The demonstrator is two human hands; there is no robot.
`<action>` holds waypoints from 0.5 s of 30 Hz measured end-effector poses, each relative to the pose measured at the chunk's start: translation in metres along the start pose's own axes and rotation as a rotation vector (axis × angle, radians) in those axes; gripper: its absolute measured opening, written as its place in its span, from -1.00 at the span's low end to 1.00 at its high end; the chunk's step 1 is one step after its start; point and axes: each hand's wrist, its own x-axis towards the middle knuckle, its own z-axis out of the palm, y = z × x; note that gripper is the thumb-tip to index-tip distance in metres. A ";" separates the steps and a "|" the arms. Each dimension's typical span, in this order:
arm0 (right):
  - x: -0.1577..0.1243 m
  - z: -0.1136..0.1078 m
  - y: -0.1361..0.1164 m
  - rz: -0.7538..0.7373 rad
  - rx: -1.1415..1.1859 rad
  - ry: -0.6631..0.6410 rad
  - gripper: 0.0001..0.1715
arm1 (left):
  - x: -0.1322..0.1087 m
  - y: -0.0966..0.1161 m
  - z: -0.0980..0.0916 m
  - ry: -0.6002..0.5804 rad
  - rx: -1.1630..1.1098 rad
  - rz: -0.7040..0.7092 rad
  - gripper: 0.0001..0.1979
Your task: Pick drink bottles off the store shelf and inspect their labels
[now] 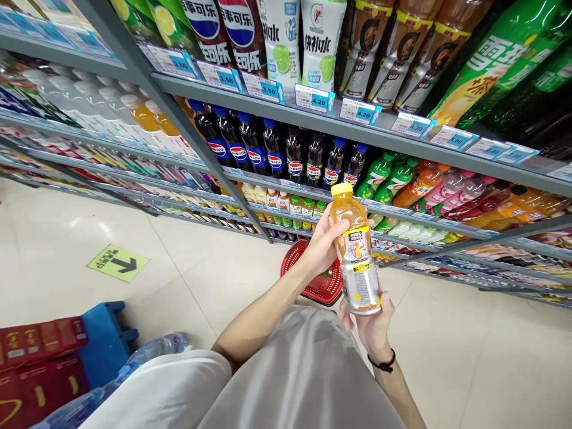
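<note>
Between my hands I hold a drink bottle (357,256) with amber liquid, a yellow cap and a silver-grey label, tilted slightly with its cap toward the shelves. My left hand (325,238) grips its upper part, thumb across the front near the shoulder. Under the base, my right hand (370,319) supports it, fingers curled around the lower end; a black band circles that wrist. Partly hidden behind the bottle and my left forearm, a red shopping basket (292,262) rests on the floor with something green inside.
Shelves ahead hold cola bottles (272,149), green soda bottles (379,176) and other drinks, with price tags (313,98) along the edge. A yellow-green arrow sign (118,262) lies on the floor. At lower left are red boxes (40,351), a blue pallet (105,339) and clear water bottles (152,351).
</note>
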 end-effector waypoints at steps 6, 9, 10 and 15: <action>0.003 0.003 -0.011 0.304 0.095 -0.094 0.10 | 0.000 -0.014 -0.008 0.176 -0.009 -0.033 -0.16; 0.007 -0.001 -0.011 0.387 0.174 -0.124 0.09 | 0.002 -0.015 -0.010 0.247 -0.010 -0.040 -0.13; 0.007 -0.002 -0.012 0.397 0.208 -0.132 0.07 | 0.002 -0.014 -0.011 0.263 -0.010 -0.039 -0.14; 0.007 0.003 -0.017 0.415 0.242 -0.233 0.12 | 0.005 -0.010 -0.014 0.257 -0.059 -0.068 -0.18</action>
